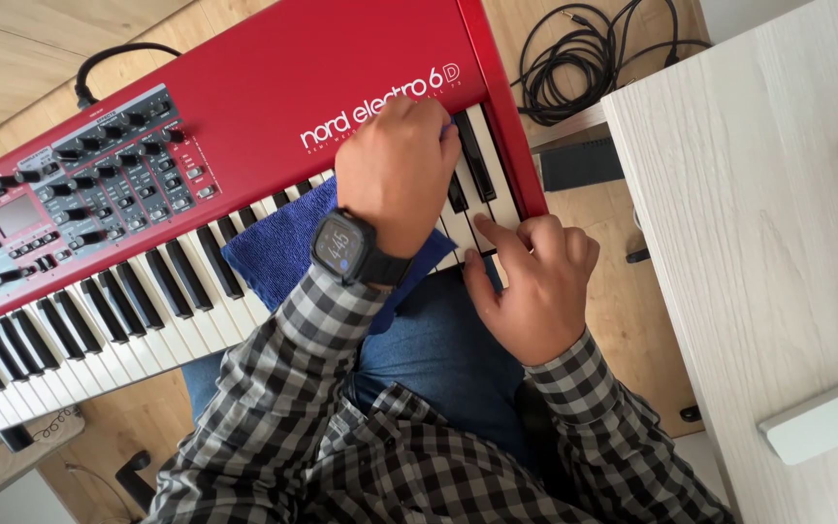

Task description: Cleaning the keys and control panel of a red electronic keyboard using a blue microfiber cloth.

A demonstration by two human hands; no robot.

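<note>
Far left, the red keyboard's [244,87] control panel [99,184] sits untouched, and the black and white keys [99,320] run rightward with nothing on them. Then comes the blue cloth [278,247], spread over the keys towards the right end of the keyboard, its near edge hanging off the front over the person's lap.

The left hand [400,170], with a dark watch [344,245] on the wrist, is planted on the cloth's far right corner. The grip is closed, fingers curled down and bunching the cloth against the far end of the keys. It looks like a wiping pass over the top octave. A next stroke would call for even pressure and a clear lane.

Just right of it, the right hand [535,291] holds nothing. Its grip is loose and half curled, with the fingers [492,233] resting on the last white keys by the red end cheek. Further right, the pale desk [749,194] carries a white remote [826,417], and black cables [584,49] coil on the floor beyond.
</note>
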